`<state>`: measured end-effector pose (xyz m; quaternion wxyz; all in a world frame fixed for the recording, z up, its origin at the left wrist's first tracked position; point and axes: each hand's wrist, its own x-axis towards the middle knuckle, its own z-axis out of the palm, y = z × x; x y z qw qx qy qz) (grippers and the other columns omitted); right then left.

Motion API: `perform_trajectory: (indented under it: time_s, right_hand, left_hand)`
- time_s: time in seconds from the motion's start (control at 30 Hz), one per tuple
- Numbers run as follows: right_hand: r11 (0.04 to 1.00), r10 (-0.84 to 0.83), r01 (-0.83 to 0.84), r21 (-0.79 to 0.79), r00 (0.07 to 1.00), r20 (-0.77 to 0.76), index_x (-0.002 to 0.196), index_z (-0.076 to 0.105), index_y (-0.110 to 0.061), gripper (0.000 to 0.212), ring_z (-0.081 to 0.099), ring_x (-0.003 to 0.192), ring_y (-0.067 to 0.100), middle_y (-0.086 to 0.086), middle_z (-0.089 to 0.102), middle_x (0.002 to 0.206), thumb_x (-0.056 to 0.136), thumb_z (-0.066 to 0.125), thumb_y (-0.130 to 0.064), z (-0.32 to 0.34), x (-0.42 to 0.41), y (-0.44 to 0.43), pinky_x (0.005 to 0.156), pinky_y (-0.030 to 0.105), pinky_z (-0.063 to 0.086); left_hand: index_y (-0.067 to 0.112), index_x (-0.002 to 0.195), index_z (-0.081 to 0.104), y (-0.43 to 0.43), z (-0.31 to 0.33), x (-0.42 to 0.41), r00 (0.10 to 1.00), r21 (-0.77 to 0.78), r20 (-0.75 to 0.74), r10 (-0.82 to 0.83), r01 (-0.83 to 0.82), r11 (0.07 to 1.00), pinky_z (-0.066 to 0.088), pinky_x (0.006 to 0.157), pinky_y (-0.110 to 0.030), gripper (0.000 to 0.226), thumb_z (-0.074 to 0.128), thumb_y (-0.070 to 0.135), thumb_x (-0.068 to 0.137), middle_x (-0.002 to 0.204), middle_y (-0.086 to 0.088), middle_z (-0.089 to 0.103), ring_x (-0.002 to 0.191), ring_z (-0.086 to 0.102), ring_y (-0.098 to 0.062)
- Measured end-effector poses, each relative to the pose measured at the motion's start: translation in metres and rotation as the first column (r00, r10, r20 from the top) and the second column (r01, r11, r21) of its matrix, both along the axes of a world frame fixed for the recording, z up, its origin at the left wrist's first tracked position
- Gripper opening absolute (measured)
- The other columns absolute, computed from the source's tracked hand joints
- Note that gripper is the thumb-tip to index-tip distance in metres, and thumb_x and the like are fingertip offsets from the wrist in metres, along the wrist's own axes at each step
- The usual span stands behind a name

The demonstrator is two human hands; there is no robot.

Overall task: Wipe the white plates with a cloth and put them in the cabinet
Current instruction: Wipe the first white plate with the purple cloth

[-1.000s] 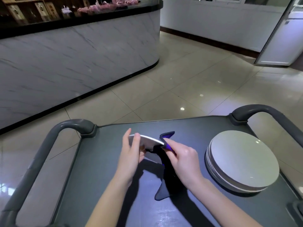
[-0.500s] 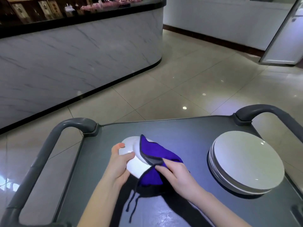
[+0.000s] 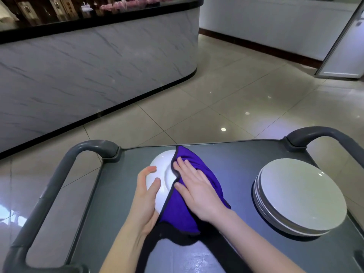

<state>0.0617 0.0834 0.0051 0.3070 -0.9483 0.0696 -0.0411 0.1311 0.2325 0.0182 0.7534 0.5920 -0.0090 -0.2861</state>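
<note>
Now | left hand: 1 plate | right hand: 1 cloth | 1 stack

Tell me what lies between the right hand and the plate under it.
The purple cloth: in the head view the right hand presses flat on it, and it covers the white plate on its right side.

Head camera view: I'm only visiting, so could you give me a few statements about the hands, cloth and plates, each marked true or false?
1. The right hand presses a purple cloth flat onto a round white plate. True.
2. A stack of white plates stands on the grey cart, right of that hand. True.
3. The left hand lies idle on the cart. False: it grips the plate's rim.
4. The cloth covers the stack. False: the stack is bare; the cloth lies on the single plate.
</note>
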Motion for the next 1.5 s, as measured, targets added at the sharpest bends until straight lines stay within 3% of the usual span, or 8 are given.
perform_trajectory:
  time_s: [0.23,0.43,0.53,0.83,1.0,1.1,1.3,1.5]
  right_hand:
    - [0.995,0.096,-0.096,0.010,0.995,-0.039,0.156,0.013,-0.030,0.054,-0.013,0.147,-0.004,-0.026,-0.003,0.160,0.105,0.030,-0.039,-0.017,-0.044,-0.007,0.124,0.034,-0.001]
    - [0.971,0.163,-0.165,0.175,0.986,0.029,0.154,0.009,-0.036,0.053,-0.012,0.147,-0.005,-0.027,-0.003,0.161,0.105,0.031,-0.037,-0.006,-0.021,0.024,0.120,0.025,-0.006]
    - [0.991,0.073,-0.076,0.110,0.997,0.032,0.156,0.010,-0.034,0.054,-0.014,0.146,-0.006,-0.027,-0.007,0.159,0.106,0.032,-0.038,-0.001,0.001,0.009,0.120,0.025,-0.006]
    - [1.000,0.008,-0.007,0.024,0.998,-0.054,0.154,0.005,-0.035,0.053,-0.015,0.146,-0.005,-0.026,-0.007,0.159,0.107,0.029,-0.037,-0.024,-0.034,-0.015,0.123,0.033,-0.004]
    - [0.984,0.091,-0.088,0.153,0.996,-0.017,0.155,0.012,-0.034,0.052,-0.013,0.146,-0.007,-0.028,-0.003,0.159,0.106,0.032,-0.034,-0.011,-0.031,0.016,0.122,0.028,-0.008]
    - [0.985,0.116,-0.118,0.127,0.993,0.024,0.155,0.011,-0.033,0.053,-0.014,0.146,-0.006,-0.025,-0.002,0.161,0.107,0.032,-0.032,0.003,-0.018,0.030,0.122,0.029,-0.008]
    - [0.946,0.293,-0.286,-0.155,0.956,0.018,0.156,0.017,-0.034,0.052,-0.008,0.150,0.002,-0.023,-0.002,0.162,0.105,0.030,-0.036,-0.018,-0.054,0.012,0.122,0.036,-0.006]
    - [0.997,-0.004,-0.001,0.074,0.998,0.061,0.154,0.018,-0.032,0.050,-0.006,0.149,-0.003,-0.023,0.003,0.160,0.106,0.034,-0.031,-0.016,-0.039,-0.025,0.124,0.038,0.004]
  left_hand:
    - [0.047,0.104,0.065,0.014,-0.005,0.009,0.995,-0.047,-0.038,0.090,-0.092,0.995,0.048,0.099,-0.053,0.037,0.045,0.015,0.107,0.139,-0.010,0.057,0.117,0.061,-0.035]
    - [0.039,0.114,0.063,0.003,-0.002,0.004,1.000,-0.017,0.009,0.003,-0.003,1.000,0.045,0.108,-0.056,0.033,0.043,0.013,0.107,0.136,-0.013,0.060,0.122,0.062,-0.027]
    - [0.036,0.111,0.061,0.003,-0.001,0.006,1.000,-0.039,-0.012,-0.012,0.011,0.999,0.048,0.099,-0.061,0.031,0.042,0.012,0.107,0.127,-0.018,0.062,0.109,0.061,-0.031]
    - [0.041,0.107,0.063,0.015,-0.005,0.014,0.997,-0.059,-0.035,0.071,-0.073,0.996,0.053,0.067,-0.037,0.033,0.044,0.015,0.106,0.114,-0.009,0.065,0.089,0.063,-0.026]
    - [0.038,0.109,0.063,0.002,-0.004,0.008,0.999,-0.051,-0.009,0.037,-0.037,0.998,0.049,0.094,-0.049,0.034,0.042,0.011,0.107,0.127,-0.017,0.061,0.105,0.061,-0.030]
    - [0.036,0.113,0.062,-0.004,-0.003,0.008,0.999,-0.009,0.019,0.042,-0.042,0.999,0.050,0.101,-0.042,0.034,0.042,0.010,0.107,0.135,-0.011,0.060,0.120,0.061,-0.025]
    - [0.036,0.108,0.064,0.006,0.001,0.026,0.994,-0.096,-0.054,0.091,-0.096,0.991,0.060,0.068,-0.038,0.034,0.041,0.011,0.107,0.116,-0.009,0.071,0.088,0.073,-0.024]
    - [0.035,0.111,0.062,0.010,0.003,0.015,0.999,-0.072,-0.037,0.016,-0.019,0.997,0.057,0.058,-0.038,0.029,0.043,0.014,0.107,0.105,-0.006,0.073,0.082,0.071,-0.023]
